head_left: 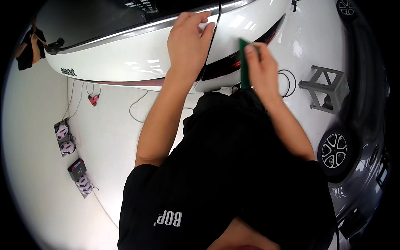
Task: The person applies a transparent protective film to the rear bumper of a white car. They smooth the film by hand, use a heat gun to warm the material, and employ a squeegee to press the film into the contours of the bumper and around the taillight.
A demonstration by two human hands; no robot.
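A white car's rear body [150, 64] stretches across the top, with a dark panel gap [212, 43] running down it. Over the panel just left of this gap is my left hand [188, 43], its fingers bent and its thumb apart from them near the gap; nothing shows in it. My right hand [265, 68] grips a flat green squeegee [244, 62], thumb on its face. The squeegee stands on edge in front of the dark red tail light [225, 68]; whether it touches the car is hard to tell.
A grey step stool [329, 88] stands at right, by a dark car's wheel [333, 151]. Cables [135, 110] and a red tool [93, 100] lie on the floor. White-and-purple devices [66, 147] and a dark box [76, 169] line the left wall. Another person [31, 48] stands far left.
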